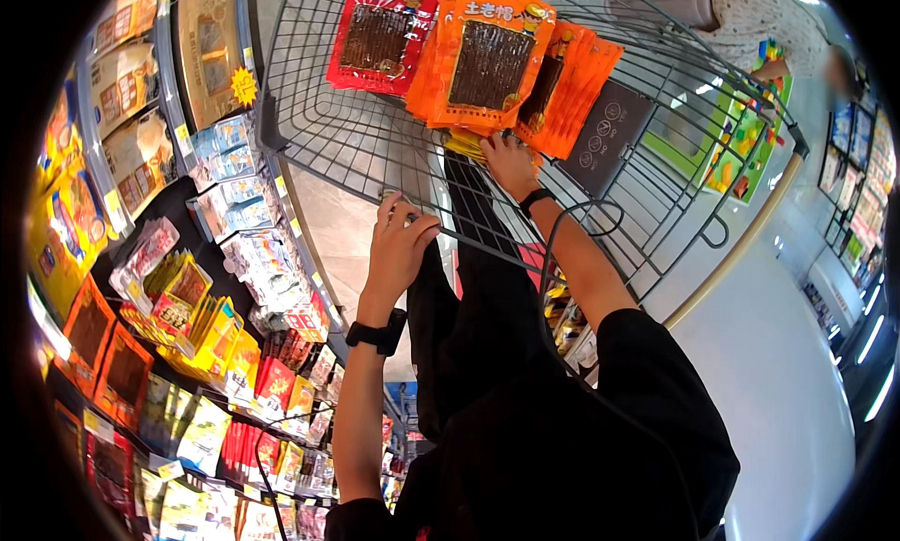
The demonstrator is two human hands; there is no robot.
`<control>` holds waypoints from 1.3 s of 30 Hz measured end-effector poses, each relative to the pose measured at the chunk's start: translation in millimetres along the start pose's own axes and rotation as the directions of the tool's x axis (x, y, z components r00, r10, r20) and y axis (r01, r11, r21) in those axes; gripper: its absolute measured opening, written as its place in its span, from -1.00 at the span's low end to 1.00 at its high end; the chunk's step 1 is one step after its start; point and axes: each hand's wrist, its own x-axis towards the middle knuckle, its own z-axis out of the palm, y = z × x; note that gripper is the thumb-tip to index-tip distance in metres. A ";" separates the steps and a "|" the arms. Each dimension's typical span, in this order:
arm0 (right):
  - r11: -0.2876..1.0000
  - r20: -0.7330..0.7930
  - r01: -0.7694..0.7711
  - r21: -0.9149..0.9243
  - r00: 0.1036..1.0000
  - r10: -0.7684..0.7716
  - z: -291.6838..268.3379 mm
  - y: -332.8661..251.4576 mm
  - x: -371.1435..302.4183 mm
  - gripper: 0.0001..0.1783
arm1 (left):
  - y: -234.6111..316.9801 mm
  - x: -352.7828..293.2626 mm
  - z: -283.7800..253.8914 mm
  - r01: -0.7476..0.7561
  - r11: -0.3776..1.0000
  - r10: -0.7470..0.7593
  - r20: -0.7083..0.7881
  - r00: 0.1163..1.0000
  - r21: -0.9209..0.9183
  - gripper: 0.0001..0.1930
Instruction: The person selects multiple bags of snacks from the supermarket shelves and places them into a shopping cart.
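A grey wire shopping cart [328, 152] stands before me, loaded with flat snack packets. My left hand [401, 241] has its fingers curled over the cart's near rim. My right hand [512, 166] reaches inside, fingers bent onto yellow packets [464, 145] that lie partly under the orange ones; its fingertips are partly hidden. A stack of orange packets [492, 58] with dark windows leans there, more orange packets [572, 91] fan out to its right, and a red packet [384, 35] lies to the left. A dark grey box [605, 138] sits beside the fanned packets.
Shelves with bagged snacks [202, 335] run along my left, close to the cart. At the right stands a white rounded counter [759, 344]. Beyond the cart, a person in a patterned top [759, 21] is near a green tray [741, 152] of colourful pieces.
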 end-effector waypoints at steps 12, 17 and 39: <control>0.998 0.117 -0.056 0.036 0.992 0.051 7.8 -18.1 -19.4 -0.46 | -3.9 -36.5 18.3 -0.022 0.993 0.009 -0.107 0.994 -0.118 -0.87; 0.940 0.058 0.064 0.334 0.994 -0.089 -29.1 -29.1 -47.1 -0.40 | -13.6 -81.2 46.5 -0.090 0.995 0.079 -0.203 0.976 -0.044 -0.77; 0.955 0.420 0.226 0.193 0.860 -0.289 -79.5 -134.6 -243.8 -0.58 | -117.3 -539.2 75.4 0.301 0.770 -0.605 -0.494 0.625 -0.562 -0.78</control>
